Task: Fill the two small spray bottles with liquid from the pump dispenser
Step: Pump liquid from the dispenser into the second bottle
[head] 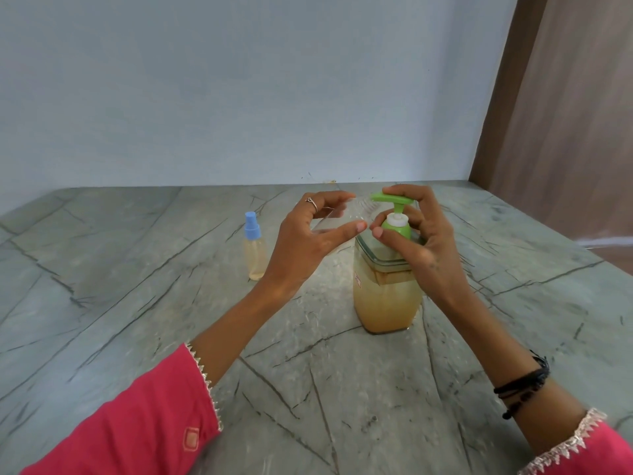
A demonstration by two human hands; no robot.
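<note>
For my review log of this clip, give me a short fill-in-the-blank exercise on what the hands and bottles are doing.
1. The right hand rests on the ____ pump head of the square clear dispenser.
2. The left hand holds a clear, empty small bottle tilted toward the ____.
3. The small amber-filled spray bottle standing on the grey stone counter has a ____ cap.

Missing words: green; spout; blue

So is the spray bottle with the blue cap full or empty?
Nearly full: the capped spray bottle stands upright with pale amber liquid up to near its neck.
</note>
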